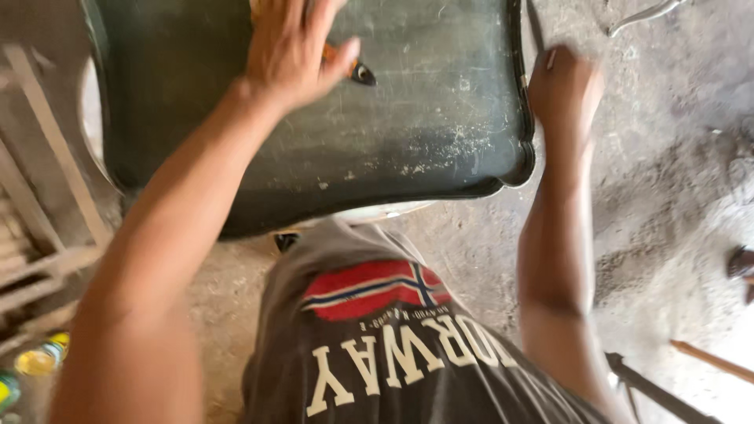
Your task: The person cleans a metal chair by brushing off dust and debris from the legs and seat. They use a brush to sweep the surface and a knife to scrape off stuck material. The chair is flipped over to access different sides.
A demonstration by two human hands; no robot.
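Dusty concrete floor [660, 204] spreads under a dark, scratched plastic tray-like top [393, 133]; the left hand [287, 47] lies spread flat near its far edge, seemingly to steady it, thumb against a small orange and black tool [349, 67]; the right hand [561, 86] is curled at the top's right edge, blurred, perhaps gripping a thin dark rod [536, 27], though I cannot tell; wooden slats [39, 220] lie left.
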